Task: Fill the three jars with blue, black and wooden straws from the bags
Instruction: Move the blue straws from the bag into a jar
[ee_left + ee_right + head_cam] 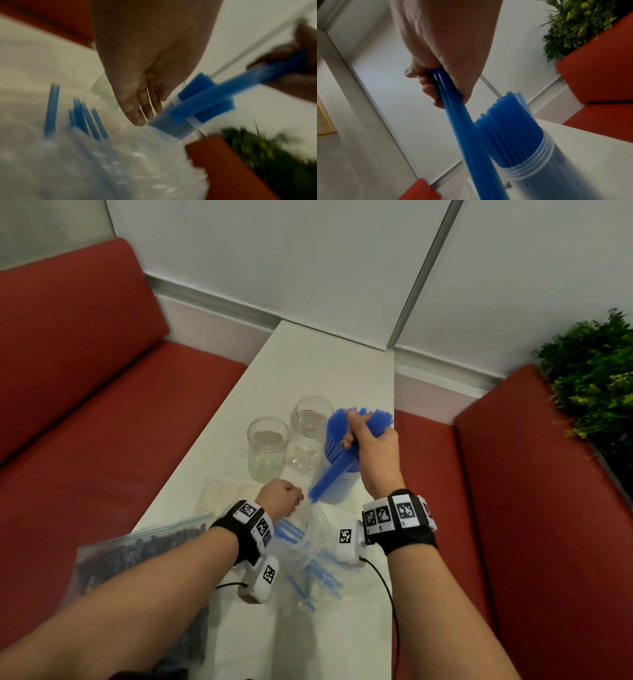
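Three jars stand on the table (342,364): the blue jar (337,484) is packed, and two empties (268,447) sit left of it. Right hand (371,445) clamps a tilted bundle (334,474) beside that jar; forcing it in could tip the jar or spill straws. Left hand (279,496) hangs relaxed over the bag (308,546), which holds a few loose straws.

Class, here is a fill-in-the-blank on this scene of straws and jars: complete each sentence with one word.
1. The right hand grips a bundle of ____ straws.
2. Beside the filled jar stand ____ empty jars.
3. The left hand is at the clear ____ holding the few loose straws.

Missing words: blue; two; bag
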`<state>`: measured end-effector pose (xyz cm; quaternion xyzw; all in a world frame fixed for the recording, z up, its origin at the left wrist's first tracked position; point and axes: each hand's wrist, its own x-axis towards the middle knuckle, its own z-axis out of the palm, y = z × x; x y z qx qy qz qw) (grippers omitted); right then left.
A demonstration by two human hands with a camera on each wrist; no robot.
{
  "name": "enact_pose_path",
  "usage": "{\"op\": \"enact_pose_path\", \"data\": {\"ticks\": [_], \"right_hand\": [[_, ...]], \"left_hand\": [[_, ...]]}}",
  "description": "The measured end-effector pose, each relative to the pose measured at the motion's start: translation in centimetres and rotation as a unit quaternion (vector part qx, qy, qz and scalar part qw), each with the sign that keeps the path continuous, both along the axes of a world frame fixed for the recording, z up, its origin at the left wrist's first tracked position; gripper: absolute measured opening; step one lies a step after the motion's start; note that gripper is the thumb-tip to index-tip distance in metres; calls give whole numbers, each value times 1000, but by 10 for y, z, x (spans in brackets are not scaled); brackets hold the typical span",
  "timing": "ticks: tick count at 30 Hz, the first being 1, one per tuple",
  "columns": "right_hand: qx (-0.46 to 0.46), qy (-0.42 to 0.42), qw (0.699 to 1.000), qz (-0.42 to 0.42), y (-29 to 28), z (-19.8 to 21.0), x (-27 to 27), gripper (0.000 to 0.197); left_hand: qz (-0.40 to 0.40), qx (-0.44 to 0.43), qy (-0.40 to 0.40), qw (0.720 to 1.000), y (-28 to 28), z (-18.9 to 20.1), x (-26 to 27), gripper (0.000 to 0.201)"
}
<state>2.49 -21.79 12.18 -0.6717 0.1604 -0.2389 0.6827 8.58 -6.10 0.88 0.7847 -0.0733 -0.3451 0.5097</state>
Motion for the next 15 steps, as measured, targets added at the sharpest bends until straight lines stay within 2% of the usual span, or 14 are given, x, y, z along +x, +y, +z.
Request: {"op": "enact_pose_path", "data": {"ticks": [1, 3, 5, 7, 11, 13, 15], "right_hand": [[-23, 8, 1000, -13, -5, 3, 4, 40], [-64, 6, 997, -37, -16, 17, 12, 39], [-81, -9, 995, -54, -24, 30, 20, 40], [-87, -21, 994, -64, -29, 37, 27, 41], [-111, -1, 991, -69, -28, 23, 35, 42], [-117, 24, 991, -68, -23, 4, 36, 43], [-102, 43, 991, -73, -18, -17, 35, 42]], "left_hand": [[-73, 69, -94, 991, 5, -5, 0, 22], [-216, 181, -222, 933, 10, -14, -2, 27], [-327, 245, -264, 874, 14, -25, -8, 33], [-409, 266, -289, 824, 20, -34, -13, 37], [-496, 307, -366, 725, 30, -46, -21, 58], [-491, 336, -391, 702, 32, -47, -25, 62], [-479, 355, -399, 697, 31, -46, -31, 62]]}}
